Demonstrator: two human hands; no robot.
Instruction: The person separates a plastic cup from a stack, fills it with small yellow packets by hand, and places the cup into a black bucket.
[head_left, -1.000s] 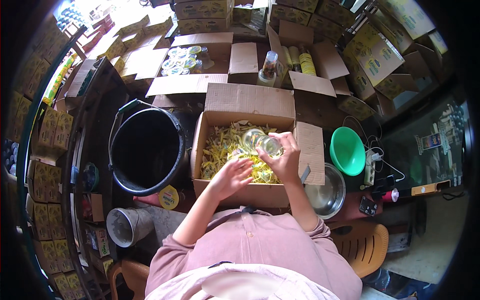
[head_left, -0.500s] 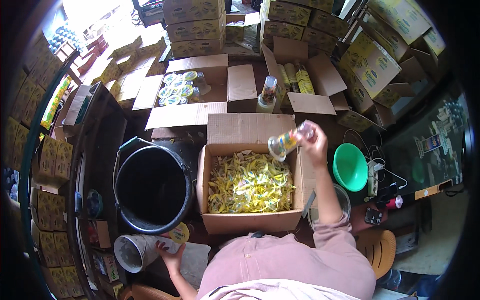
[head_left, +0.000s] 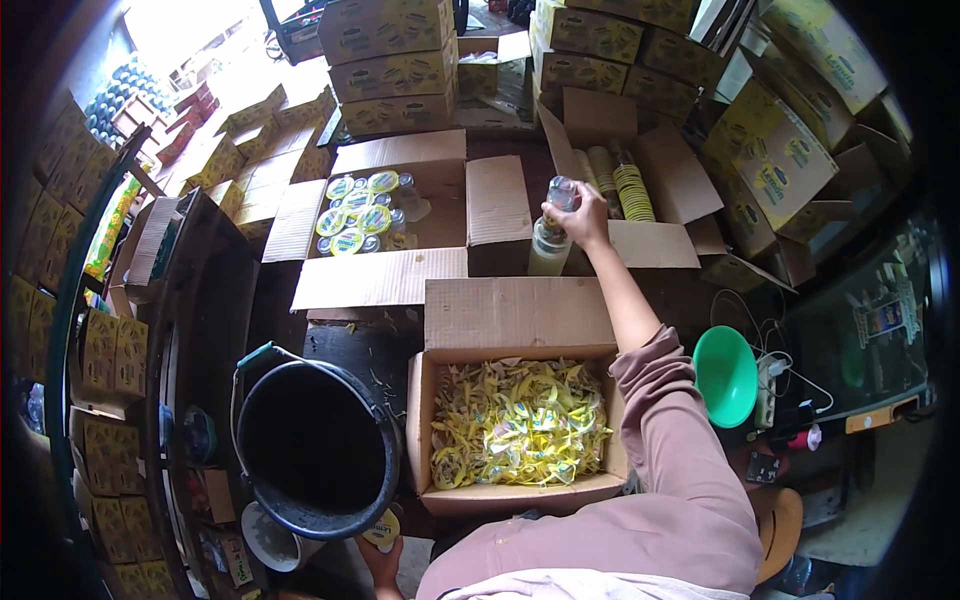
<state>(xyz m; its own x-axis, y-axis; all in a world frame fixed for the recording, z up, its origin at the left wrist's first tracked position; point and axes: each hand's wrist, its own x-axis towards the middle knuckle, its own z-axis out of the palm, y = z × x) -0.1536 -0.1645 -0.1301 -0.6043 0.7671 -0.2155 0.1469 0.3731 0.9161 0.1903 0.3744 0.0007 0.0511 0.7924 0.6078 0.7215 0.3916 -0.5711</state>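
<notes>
My right hand (head_left: 588, 217) reaches far forward, its fingers closed around a clear plastic cup (head_left: 561, 192). That cup stands bottom-up above a whitish cylinder (head_left: 548, 255), between the two far cartons. Low in the view, my left hand (head_left: 383, 567) is closed on a cup with a yellow printed lid (head_left: 381, 530), beside the black bucket (head_left: 375, 480). Part of that cup is hidden by the fingers and the bucket. Between my arms sits an open carton (head_left: 520, 495) filled with yellow and clear plastic strips (head_left: 520, 425).
At the far left an open carton (head_left: 380, 278) holds several lidded cups (head_left: 350, 220). Another open carton (head_left: 650, 245) has stacked yellow-rimmed cups (head_left: 633, 192). A green bowl (head_left: 725, 375) and cables lie right. A white bucket (head_left: 268, 545) is tilted at lower left. Stacked cartons (head_left: 390, 75) rise behind.
My right hand has carried the clear cup from above the strip-filled carton forward to the whitish cylinder. My left hand still holds the lidded cup. The view has shifted, so the scene sits lower.
</notes>
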